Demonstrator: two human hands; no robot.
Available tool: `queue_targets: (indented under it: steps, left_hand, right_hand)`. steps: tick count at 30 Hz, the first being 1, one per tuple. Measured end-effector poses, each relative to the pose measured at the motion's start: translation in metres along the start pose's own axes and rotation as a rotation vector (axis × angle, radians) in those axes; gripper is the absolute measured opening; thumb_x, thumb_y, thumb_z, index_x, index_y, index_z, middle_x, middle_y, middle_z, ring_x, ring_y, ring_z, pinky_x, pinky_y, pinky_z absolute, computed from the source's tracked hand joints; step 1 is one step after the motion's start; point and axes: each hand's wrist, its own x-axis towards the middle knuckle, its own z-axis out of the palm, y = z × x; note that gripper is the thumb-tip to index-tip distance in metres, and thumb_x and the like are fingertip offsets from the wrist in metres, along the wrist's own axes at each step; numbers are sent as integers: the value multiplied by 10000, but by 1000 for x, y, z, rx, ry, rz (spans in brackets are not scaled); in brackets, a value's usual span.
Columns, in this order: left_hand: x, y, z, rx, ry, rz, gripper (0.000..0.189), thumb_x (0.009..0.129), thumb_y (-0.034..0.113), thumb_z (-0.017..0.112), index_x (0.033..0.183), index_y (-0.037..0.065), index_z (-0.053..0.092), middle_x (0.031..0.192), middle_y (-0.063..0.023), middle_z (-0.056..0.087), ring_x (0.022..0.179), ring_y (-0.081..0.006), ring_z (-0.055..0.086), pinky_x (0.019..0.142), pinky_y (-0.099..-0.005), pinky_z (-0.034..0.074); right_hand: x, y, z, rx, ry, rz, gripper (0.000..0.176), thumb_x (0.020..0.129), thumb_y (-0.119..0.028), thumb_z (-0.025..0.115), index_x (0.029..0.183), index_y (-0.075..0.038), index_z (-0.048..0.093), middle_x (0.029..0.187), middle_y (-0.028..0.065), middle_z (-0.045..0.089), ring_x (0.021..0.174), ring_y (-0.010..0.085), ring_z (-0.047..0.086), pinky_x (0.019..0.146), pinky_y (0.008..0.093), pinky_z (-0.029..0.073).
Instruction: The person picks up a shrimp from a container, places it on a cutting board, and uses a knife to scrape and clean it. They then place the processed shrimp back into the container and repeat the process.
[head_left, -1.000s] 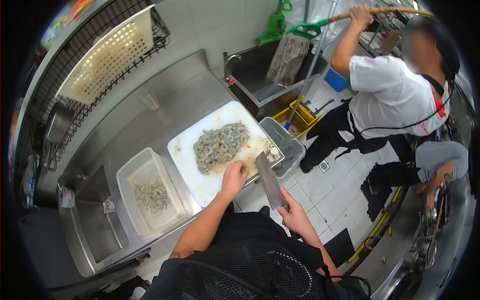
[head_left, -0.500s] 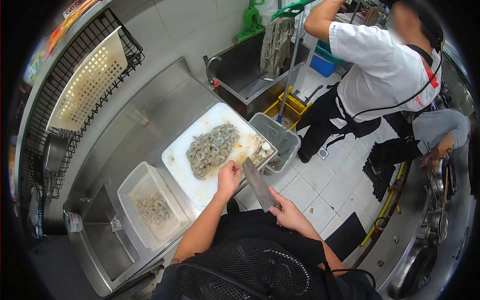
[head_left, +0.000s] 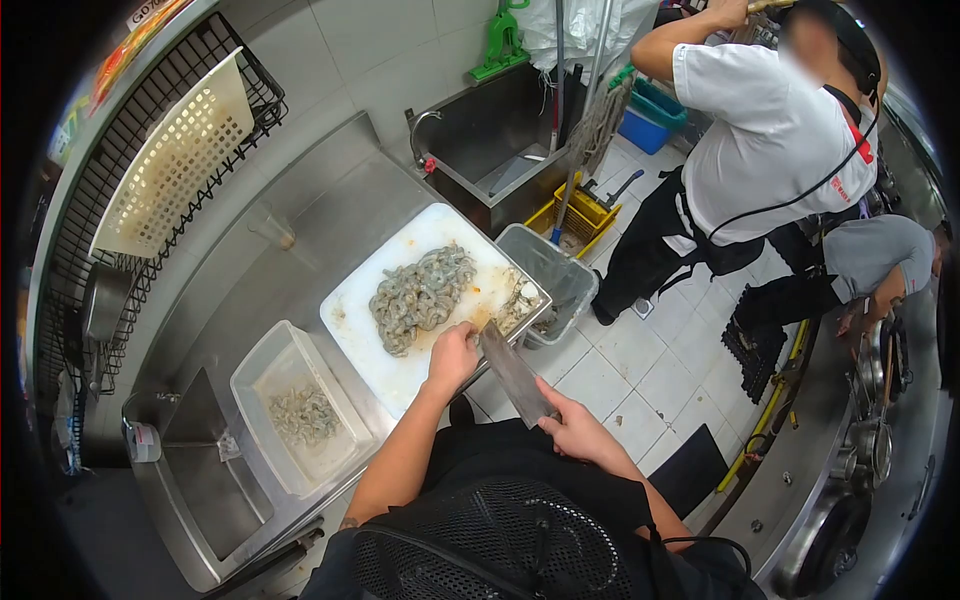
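Note:
My right hand (head_left: 580,424) is closed around the handle of a cleaver (head_left: 514,378), whose broad blade slants up toward the near right edge of the white cutting board (head_left: 368,372). Beside the blade's far end, my left hand (head_left: 455,357) has its fingers pinched together at the board's edge. Whatever they hold is too small to make out. A heap of grey raw shrimp (head_left: 420,298) lies on the board just beyond my left hand. Pale scraps (head_left: 520,304) are gathered at the board's right corner.
Left of the board stands a plastic tub (head_left: 330,462) with more shrimp inside. A waste bin (head_left: 582,308) stands below the board's right corner. Beyond are a deep sink (head_left: 470,125) and a yellow mop bucket (head_left: 590,215). A co-worker (head_left: 760,150) stands at the right; another bends by the stove.
The co-worker's mop has moved from above the deep sink to the right and down, near the yellow bucket. My hands and the cleaver have hardly moved.

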Motion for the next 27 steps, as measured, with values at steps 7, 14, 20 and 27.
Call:
queue_targets:
  steps: [7,14,20,27]
  left_hand:
    - [0,-9,-9,61,-22,22,90,891,27,696,973,-8,707,1038,-232,687,1097,-449,666,978,-523,535]
    - [-13,-11,-8,48,151,101,63,858,33,696,855,-7,648,921,-230,651,971,-458,657,869,-535,529]
    - [-9,-11,-7,-5,124,85,49,858,-13,674,877,-14,628,919,-220,666,950,-445,655,874,-527,533]
    - [-12,-17,-18,-86,136,-73,45,861,-8,698,900,7,681,907,-185,723,847,-332,716,797,-442,574]
  right_hand:
    - [26,50,-2,-136,183,-303,816,1081,-41,648,1792,-210,286,846,110,692,615,155,620,636,351,551]
    - [19,31,-1,-215,233,-293,803,1048,-28,680,1766,-168,349,1066,221,760,818,243,703,874,382,581]
    - [32,36,-8,-218,143,-333,767,1031,-65,685,1737,-167,404,1265,299,741,1130,399,738,1046,431,547]
    - [39,23,-29,-333,291,-281,756,1015,-120,664,1727,-197,423,1128,318,766,1127,483,738,1036,502,553]
